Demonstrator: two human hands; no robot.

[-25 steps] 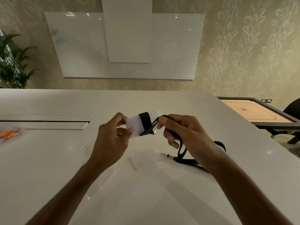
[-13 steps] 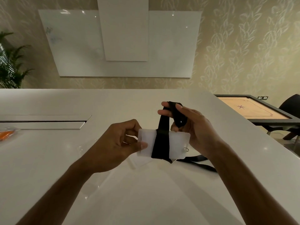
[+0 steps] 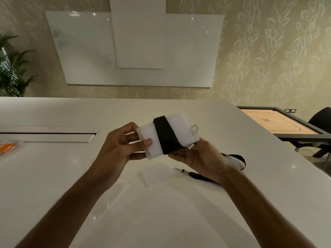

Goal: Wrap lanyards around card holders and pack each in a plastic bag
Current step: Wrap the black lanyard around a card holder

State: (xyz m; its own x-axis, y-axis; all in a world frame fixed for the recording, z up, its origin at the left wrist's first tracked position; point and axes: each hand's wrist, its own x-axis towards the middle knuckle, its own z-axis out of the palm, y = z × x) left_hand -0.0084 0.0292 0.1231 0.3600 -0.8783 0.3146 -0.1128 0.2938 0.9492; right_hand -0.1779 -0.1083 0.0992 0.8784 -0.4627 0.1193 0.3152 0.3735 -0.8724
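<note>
A white card holder [image 3: 180, 128] is held above the table between both hands, with a black lanyard [image 3: 165, 135] wound around its middle. My left hand [image 3: 118, 145] pinches the holder's left end between thumb and fingers. My right hand [image 3: 198, 154] grips its lower right corner and the lanyard there. A metal ring [image 3: 195, 127] shows at the holder's right edge. On the table below lie a second clear card holder [image 3: 155, 173] and its black lanyard [image 3: 202, 177] with a metal clip [image 3: 179, 170]. A clear plastic bag [image 3: 114, 192] lies flat under my left forearm.
The white table [image 3: 161, 221] has a long slot [image 3: 48, 134] at the left. An orange item in a plastic bag [image 3: 8, 145] lies at the far left edge. A carrom board table [image 3: 279, 122] and a black chair [image 3: 320, 119] stand to the right.
The holder has been raised and tilted, with more lanyard wound onto it. My right hand moved from above the holder down to its lower right corner.
</note>
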